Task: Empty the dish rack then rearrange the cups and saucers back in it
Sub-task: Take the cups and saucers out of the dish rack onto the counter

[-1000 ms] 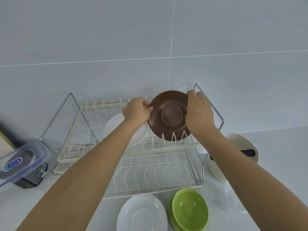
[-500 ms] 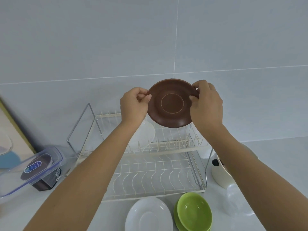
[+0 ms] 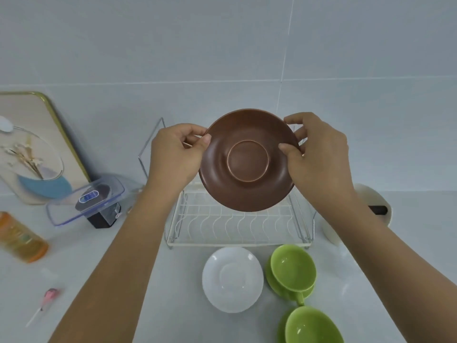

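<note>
A brown saucer [image 3: 247,184] is held in the air above the white wire dish rack [image 3: 237,226], its underside toward me. My left hand [image 3: 175,157] pinches its left rim and my right hand [image 3: 319,154] pinches its right rim. On the counter in front of the rack lie a white saucer [image 3: 232,279], a green cup on a green saucer [image 3: 293,272], and a second green cup [image 3: 311,325] at the bottom edge. The saucer and my hands hide the rack's upper tier.
A clear lidded container [image 3: 86,201] stands left of the rack, with a framed picture [image 3: 34,144] leaning on the tiled wall behind it. An orange bottle [image 3: 19,237] lies at far left. A cream utensil holder [image 3: 371,206] stands right of the rack. A small pink stick [image 3: 47,300] lies at lower left.
Both hands have lifted the brown saucer out of the rack's upper tier and brought it up and toward me. The view has tilted down, showing more counter.
</note>
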